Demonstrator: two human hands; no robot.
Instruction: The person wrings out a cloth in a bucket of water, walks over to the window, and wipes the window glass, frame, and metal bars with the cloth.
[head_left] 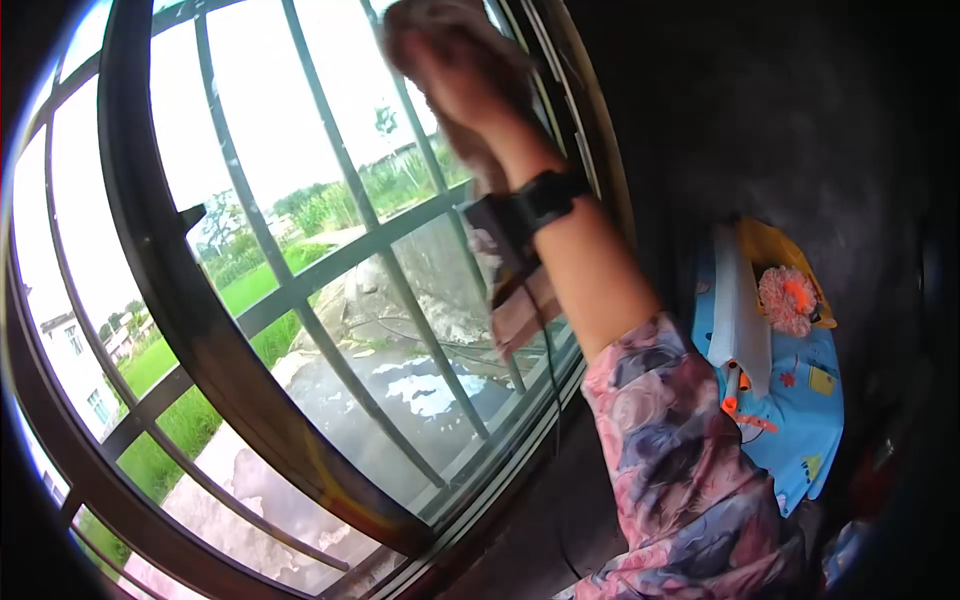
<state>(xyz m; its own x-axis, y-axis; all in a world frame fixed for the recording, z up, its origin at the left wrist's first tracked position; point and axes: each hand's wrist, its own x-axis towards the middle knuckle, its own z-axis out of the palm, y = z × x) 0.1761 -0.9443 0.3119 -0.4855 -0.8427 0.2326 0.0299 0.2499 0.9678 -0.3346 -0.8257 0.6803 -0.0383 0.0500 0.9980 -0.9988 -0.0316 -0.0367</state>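
Note:
My right hand [462,88] reaches up to the upper part of the window and is closed on a brownish-pink cloth [522,318]. The cloth bunches around the fingers, and a loose end hangs down behind my wrist. Motion blurs the hand, and the cloth covers part of the fingers. Beneath the cloth is the window pane [420,290], with metal bars [345,165] behind the glass. A black strap with a small device [545,200] circles my wrist, and a thin cable runs down from it. My left hand is out of sight.
A dark window frame post [200,310] stands left of the arm. Right of my sleeve, a light-blue patterned cloth [810,400] carries a pink fluffy flower [788,300], a white item [738,310] and orange pieces [732,403]. Grass and buildings show outside.

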